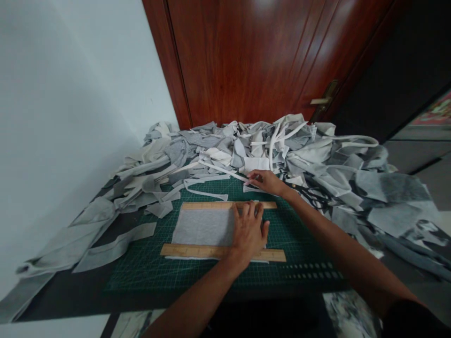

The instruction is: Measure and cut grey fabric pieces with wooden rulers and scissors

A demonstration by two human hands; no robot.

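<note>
A white wall [77,70] fills the upper left. A reddish-brown door [239,61] spans the top centre, its handle [320,101] toward the upper right.

Dim, soft light overall; wall [88,61] at 10 o'clock brightest. Hazy glare on door [232,70], approx 12–1 o'clock. Near-black areas at 2 & 6. Wide-lens stretch at edges; mat [141,270] grid a bit soft.

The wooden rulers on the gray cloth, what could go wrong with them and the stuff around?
If the left hand shifts, the upper ruler under its fingers might slip and crease the gray cloth. The black scissors lie close to the right hand, so it could bump them.
</note>
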